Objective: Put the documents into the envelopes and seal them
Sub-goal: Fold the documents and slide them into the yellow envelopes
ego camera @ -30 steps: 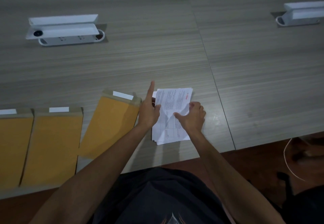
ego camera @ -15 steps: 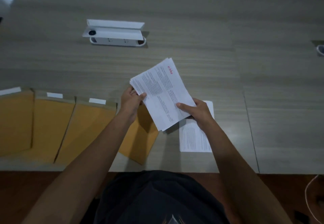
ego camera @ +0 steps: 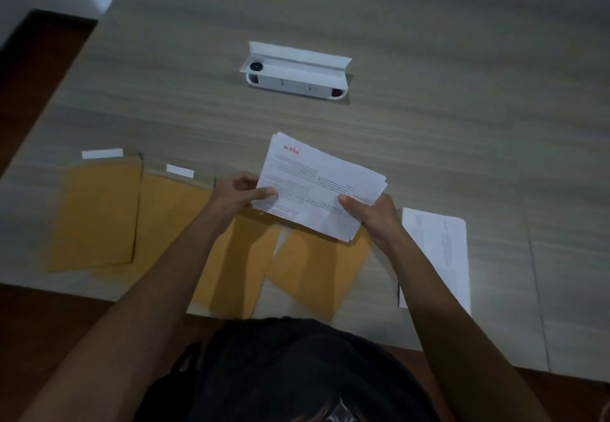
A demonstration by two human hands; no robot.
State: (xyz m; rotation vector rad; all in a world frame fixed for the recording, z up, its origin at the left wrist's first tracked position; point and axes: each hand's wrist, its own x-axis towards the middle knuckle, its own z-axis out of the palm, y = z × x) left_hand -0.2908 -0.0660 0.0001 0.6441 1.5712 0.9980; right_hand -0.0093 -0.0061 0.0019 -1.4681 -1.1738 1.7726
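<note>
I hold a thin stack of white printed documents [ego camera: 317, 184] with a red heading above the table, tilted. My left hand [ego camera: 239, 193] pinches its left edge and my right hand [ego camera: 373, 215] grips its lower right corner. Below them several yellow-brown envelopes lie in a row near the front table edge: one at far left [ego camera: 99, 213], one beside it [ego camera: 171, 203], one under my left forearm [ego camera: 241, 263] and one under the stack [ego camera: 317, 269]. White strips mark the flaps of the two left ones. Another white sheet [ego camera: 442, 253] lies flat to the right.
A white socket box [ego camera: 297, 73] with its lid raised sits in the middle of the grey wood-grain table [ego camera: 462, 124]. The table's left edge [ego camera: 59, 81] borders dark floor. A seam in the tabletop runs down at the right.
Both hands lifted the document stack off the table, leaving one sheet lying at the right, and carried it left over the envelopes. The view has swung left.
</note>
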